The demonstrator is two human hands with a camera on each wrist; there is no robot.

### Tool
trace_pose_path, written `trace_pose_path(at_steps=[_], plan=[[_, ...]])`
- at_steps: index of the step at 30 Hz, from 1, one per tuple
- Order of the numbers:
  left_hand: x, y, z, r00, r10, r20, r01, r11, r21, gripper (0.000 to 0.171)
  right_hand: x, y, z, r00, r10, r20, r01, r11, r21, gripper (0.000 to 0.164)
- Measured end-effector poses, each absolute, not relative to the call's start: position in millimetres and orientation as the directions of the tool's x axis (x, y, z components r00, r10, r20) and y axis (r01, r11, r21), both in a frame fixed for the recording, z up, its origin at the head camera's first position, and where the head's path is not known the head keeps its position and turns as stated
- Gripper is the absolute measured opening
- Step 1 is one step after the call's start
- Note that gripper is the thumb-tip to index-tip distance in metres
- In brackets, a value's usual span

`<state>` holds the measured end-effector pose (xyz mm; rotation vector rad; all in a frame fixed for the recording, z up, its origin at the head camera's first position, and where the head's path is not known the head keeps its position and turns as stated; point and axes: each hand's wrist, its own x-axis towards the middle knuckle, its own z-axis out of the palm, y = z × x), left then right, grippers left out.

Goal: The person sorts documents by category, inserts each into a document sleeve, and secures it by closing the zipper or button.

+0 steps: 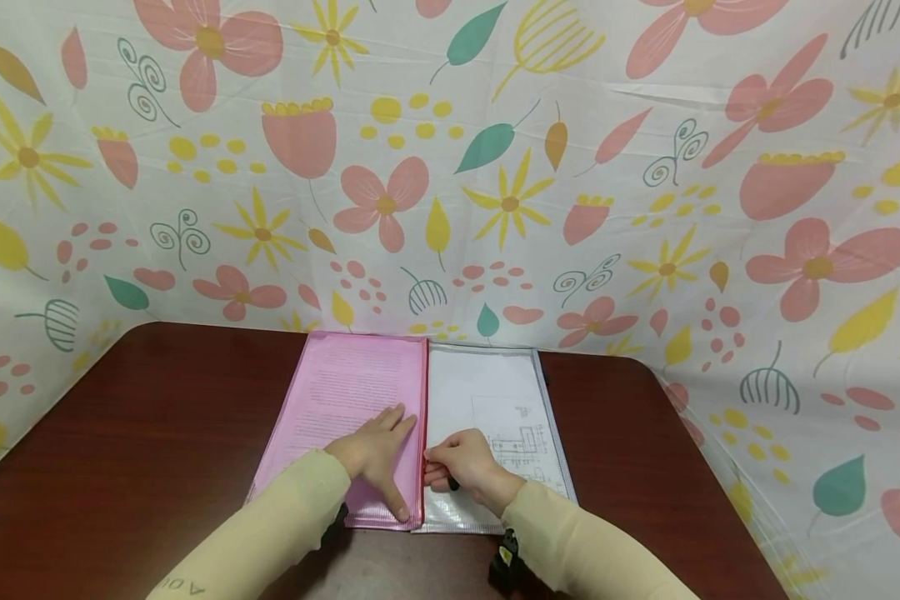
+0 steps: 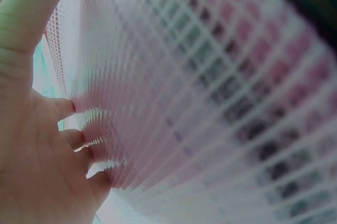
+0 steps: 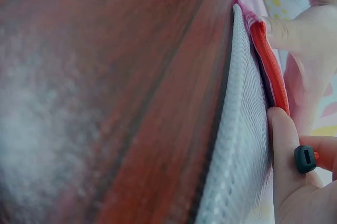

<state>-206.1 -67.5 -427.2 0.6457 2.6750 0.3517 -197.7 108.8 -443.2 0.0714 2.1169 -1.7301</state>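
Observation:
A pink mesh zipper pouch [image 1: 352,375] with a printed sheet inside lies on the table. My left hand [image 1: 375,454] rests on its lower right part, fingers spread. Along the pouch's right edge runs a red zipper [image 1: 424,392]. My right hand [image 1: 471,468] pinches the zipper pull at that edge. In the right wrist view the pull's dark end tab [image 3: 305,159] on a red cord sticks out between the fingers. Partly under the pink pouch, to the right, lies a clear mesh pouch [image 1: 480,371] with a grey edge, holding a sheet with line drawings.
The dark reddish-brown table [image 1: 150,433] extends to both sides of the pouches. Behind it hangs a white cloth [image 1: 450,142] printed with flowers and leaves, close to the pouches' far edges.

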Motion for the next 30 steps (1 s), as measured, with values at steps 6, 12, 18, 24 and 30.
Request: trace_pose_path(at_steps=[6,12,18,24,30], plan=[[-207,-68,-427,-0.828,0.48,-0.291,0.39,0.865,0.316,0.143,-202,108,-444,-0.923,-0.202,-0.327,0.281,0.227,-0.932,0.018],[-207,-68,-428,-0.828,0.483,-0.285,0.395,0.863,0.315,0.144,-202,107,-433,-0.93,-0.196,-0.311,0.263,0.238,-0.935,0.019],[-206,-67,-428,-0.826,0.489,-0.279,0.406,0.861,0.306,0.144,-207,105,-425,-0.935,-0.174,-0.308,0.26,0.253,-0.932,0.018],[-205,-67,-427,-0.826,0.489,-0.28,0.403,0.86,0.313,0.143,-223,107,-446,-0.936,-0.156,-0.316,0.274,0.243,-0.931,0.017],[-206,-67,-427,-0.828,0.484,-0.285,0.396,0.863,0.314,0.143,-227,108,-445,-0.929,-0.188,-0.318,0.261,0.275,-0.925,0.016]])
